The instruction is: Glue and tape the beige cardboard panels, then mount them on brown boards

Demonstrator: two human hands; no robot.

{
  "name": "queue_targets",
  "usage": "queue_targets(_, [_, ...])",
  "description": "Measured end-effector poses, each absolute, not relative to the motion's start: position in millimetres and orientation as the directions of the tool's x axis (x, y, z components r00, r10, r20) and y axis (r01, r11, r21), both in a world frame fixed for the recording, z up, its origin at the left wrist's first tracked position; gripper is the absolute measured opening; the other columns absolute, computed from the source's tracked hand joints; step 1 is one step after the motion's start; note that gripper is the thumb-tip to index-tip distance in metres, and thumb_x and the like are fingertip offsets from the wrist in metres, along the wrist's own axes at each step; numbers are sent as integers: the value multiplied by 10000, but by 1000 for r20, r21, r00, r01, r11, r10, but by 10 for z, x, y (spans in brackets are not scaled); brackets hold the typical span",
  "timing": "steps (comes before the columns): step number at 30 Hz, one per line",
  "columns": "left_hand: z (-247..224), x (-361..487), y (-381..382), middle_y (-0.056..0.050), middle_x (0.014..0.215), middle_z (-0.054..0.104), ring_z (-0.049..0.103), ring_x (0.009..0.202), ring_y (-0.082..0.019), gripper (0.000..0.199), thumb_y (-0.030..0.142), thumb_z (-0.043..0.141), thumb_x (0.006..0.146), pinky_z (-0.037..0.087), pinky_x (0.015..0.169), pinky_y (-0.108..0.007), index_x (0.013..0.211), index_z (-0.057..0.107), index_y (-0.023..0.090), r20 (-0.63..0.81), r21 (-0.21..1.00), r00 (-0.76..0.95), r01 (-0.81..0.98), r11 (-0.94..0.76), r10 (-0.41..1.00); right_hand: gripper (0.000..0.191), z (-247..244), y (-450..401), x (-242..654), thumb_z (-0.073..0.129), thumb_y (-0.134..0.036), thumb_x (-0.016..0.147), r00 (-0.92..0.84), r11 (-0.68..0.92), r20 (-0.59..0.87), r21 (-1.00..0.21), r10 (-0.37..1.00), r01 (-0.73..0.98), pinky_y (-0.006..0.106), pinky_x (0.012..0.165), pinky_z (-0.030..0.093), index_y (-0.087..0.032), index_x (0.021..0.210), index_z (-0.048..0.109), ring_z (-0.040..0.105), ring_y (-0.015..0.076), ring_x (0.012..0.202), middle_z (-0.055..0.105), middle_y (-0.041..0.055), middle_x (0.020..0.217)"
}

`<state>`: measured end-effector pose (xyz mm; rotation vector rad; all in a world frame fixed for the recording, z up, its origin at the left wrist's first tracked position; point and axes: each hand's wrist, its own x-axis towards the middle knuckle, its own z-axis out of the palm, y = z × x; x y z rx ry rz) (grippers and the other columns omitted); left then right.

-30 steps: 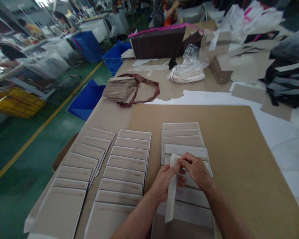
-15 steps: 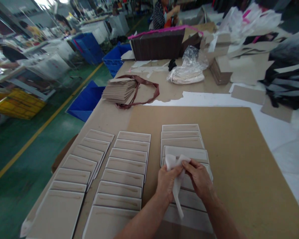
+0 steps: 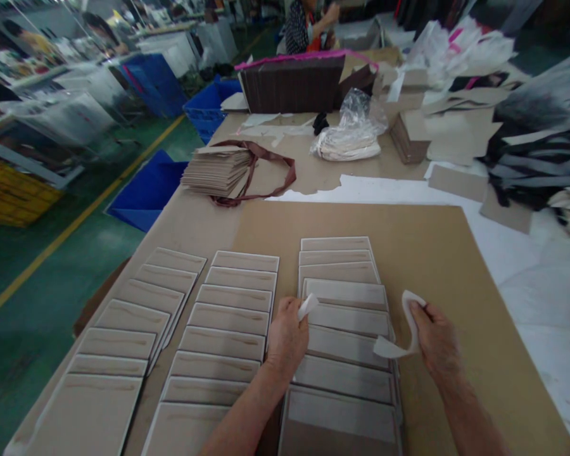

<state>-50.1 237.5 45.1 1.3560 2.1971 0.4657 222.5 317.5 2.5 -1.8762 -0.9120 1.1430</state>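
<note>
My left hand [image 3: 287,335] is closed on a white strip [image 3: 308,306], above the gap between the middle and right columns of panels. My right hand [image 3: 434,335] pinches another white strip [image 3: 412,329], which curls down toward the right column's edge. Overlapping beige panels with pale edges lie in three columns: a left column [image 3: 99,392], a middle column [image 3: 223,341] and a right column [image 3: 344,345]. Several panels in the right column carry a whitish band near the top; the left and middle ones show a thin brownish streak.
A stack of beige pieces [image 3: 218,170] with a brown strap [image 3: 285,180] lies beyond the columns. Farther back are a clear plastic bag [image 3: 356,126], a dark stack [image 3: 294,85] and blue bins [image 3: 147,190]. People sit in the background.
My hands have moved apart, left hand leftward and right hand rightward. The white material that was between both hands is now in separate pieces, one in each hand. The view has shifted slightly.
</note>
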Motion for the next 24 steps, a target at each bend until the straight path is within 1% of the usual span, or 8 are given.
queue_targets(3, [420, -461, 2320, -80, 1206, 552, 620, 951, -180, 316, 191, 472, 870, 464, 819, -267, 1176, 552, 197, -346, 425, -355, 766, 483, 868, 435, -115, 3035, 2273, 596, -559, 689, 267, -431, -348, -810, 899, 398, 260, 527, 387, -148, 814, 666, 490, 149, 576, 578, -5, 607])
queue_targets(5, [412, -399, 2265, -81, 1210, 553, 631, 937, -178, 328, 209, 450, 891, 470, 801, -263, 1209, 529, 200, -366, 399, -351, 778, 486, 862, 454, -176, 2944, 2225, 569, -559, 718, 222, -400, -334, -797, 916, 453, 266, 556, 402, -146, 865, 688, 525, 168, 614, 611, 13, 645])
queue_targets(7, [405, -366, 2217, -91, 1217, 558, 633, 949, -178, 330, 207, 443, 897, 470, 808, -260, 1216, 525, 191, -357, 409, -356, 771, 487, 864, 478, -214, 2890, 2176, 559, -551, 735, 210, -383, -321, -798, 923, 465, 276, 592, 421, -143, 939, 701, 559, 190, 663, 649, 35, 704])
queue_targets(11, [380, -397, 2182, -95, 1142, 609, 621, 996, -186, 291, 177, 451, 885, 457, 871, -271, 1148, 573, 167, -295, 494, -337, 747, 445, 894, 490, -249, 2899, 2153, 558, -539, 745, 197, -359, -301, -819, 933, 447, 288, 634, 438, -146, 998, 704, 576, 203, 703, 670, 43, 754])
queue_targets(13, [369, -419, 2183, -93, 1081, 636, 621, 988, -195, 272, 168, 451, 878, 453, 882, -283, 1107, 597, 159, -265, 523, -331, 739, 423, 906, 495, -252, 2936, 2158, 568, -544, 739, 190, -376, -325, -822, 927, 427, 281, 609, 434, -140, 992, 701, 559, 189, 667, 652, 33, 719])
queue_targets(15, [370, -426, 2181, -90, 1023, 657, 624, 968, -203, 258, 172, 448, 877, 452, 876, -294, 1072, 617, 159, -247, 538, -337, 732, 418, 909, 514, -249, 2971, 2154, 587, -558, 719, 194, -415, -368, -835, 909, 361, 273, 579, 434, -129, 979, 695, 539, 173, 631, 635, 28, 699])
queue_targets(20, [418, -411, 2155, -84, 995, 683, 632, 945, -205, 240, 195, 467, 869, 443, 857, -290, 1041, 633, 177, -263, 546, -364, 708, 449, 894, 531, -195, 2991, 2091, 647, -576, 650, 221, -493, -455, -856, 862, 159, 263, 533, 449, -132, 938, 691, 534, 160, 594, 637, 30, 705])
queue_targets(24, [466, -389, 2129, -71, 961, 695, 643, 902, -204, 227, 229, 462, 881, 438, 808, -282, 1016, 640, 191, -292, 554, -380, 681, 479, 878, 519, -103, 2957, 2034, 677, -544, 619, 252, -498, -461, -860, 851, 108, 264, 544, 460, -132, 934, 698, 546, 163, 607, 652, 40, 732])
